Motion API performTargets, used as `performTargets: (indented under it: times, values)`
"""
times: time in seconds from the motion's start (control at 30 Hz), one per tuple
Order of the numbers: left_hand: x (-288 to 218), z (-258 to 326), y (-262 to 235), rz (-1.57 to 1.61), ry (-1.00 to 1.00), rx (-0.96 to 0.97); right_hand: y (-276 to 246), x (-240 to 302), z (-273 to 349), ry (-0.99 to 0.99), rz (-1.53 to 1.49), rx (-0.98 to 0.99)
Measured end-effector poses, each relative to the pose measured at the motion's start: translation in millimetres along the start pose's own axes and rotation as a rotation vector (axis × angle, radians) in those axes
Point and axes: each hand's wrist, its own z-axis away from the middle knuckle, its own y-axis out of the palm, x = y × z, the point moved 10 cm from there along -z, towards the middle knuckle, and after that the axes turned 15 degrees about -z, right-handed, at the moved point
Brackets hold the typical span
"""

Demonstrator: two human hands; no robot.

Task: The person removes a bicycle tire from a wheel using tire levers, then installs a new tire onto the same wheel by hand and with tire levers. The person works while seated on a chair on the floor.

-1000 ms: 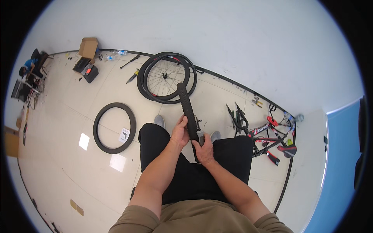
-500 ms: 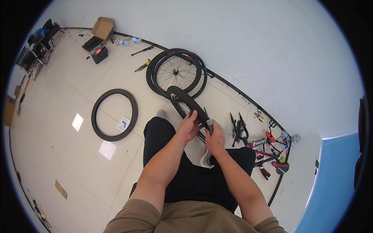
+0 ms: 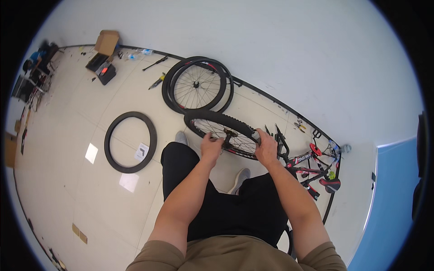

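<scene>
Between my knees a spoked bicycle wheel (image 3: 217,118) with a black knobby tyre is held tilted, its hub and spokes facing up toward me. My left hand (image 3: 211,148) is closed on the near left side of the wheel, its fingertips by the spokes. At the wheel's right edge my right hand (image 3: 267,148) is closed round a short grey-ended tool (image 3: 256,136), pressed against the tyre. The tool's kind and its other end are hidden by the hand.
Another spoked wheel (image 3: 196,84) lies beyond, by the wall. On the floor at left is a loose black tyre (image 3: 153,135) with a white card. A bicycle frame (image 3: 307,159) with a saddle lies at right. Farther off are an open cardboard box (image 3: 107,43) and a seated person.
The held wheel has turned from nearly edge-on to a flatter tilt, showing its hub and spokes. My left hand has moved left and down, my right hand slightly right.
</scene>
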Motion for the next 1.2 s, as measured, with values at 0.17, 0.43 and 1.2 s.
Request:
performTargets:
  times: [0.17,0.43,1.2]
  values:
    - [-53,14,-43,-0.622,0.257,-0.445,-31,-58,-4,0.109,0.109,-0.026]
    - [-69,18,5,-1.033,0.74,-0.119,-50,-134,6,0.354,-0.048,-0.145]
    - [-52,75,42,-0.95,0.638,0.187,132,-36,135,1.163,-1.619,-0.076]
